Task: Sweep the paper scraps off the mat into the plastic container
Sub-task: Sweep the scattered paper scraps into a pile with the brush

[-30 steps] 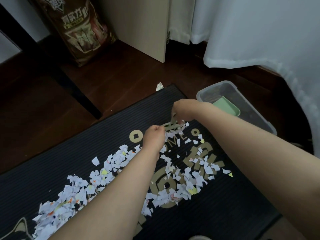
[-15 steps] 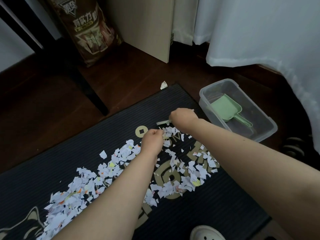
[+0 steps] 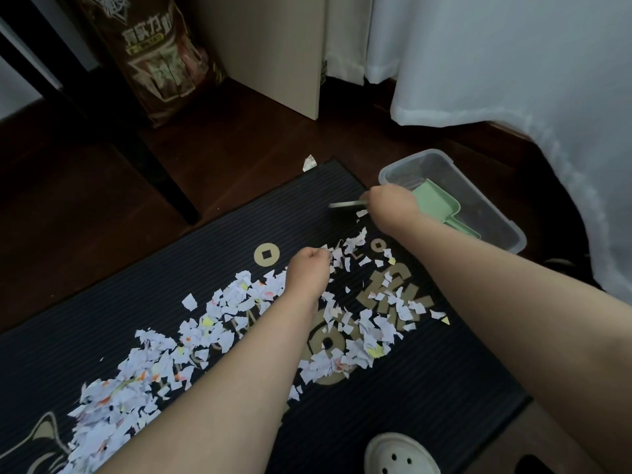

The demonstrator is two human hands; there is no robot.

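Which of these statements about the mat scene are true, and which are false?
1. The green scoop lies inside the plastic container. True.
2. All the paper scraps are in the container. False: they lie spread across the mat.
3. One stray scrap lies on the wooden floor just beyond the mat. True.
4. The right hand is empty. False: it pinches a thin strip.
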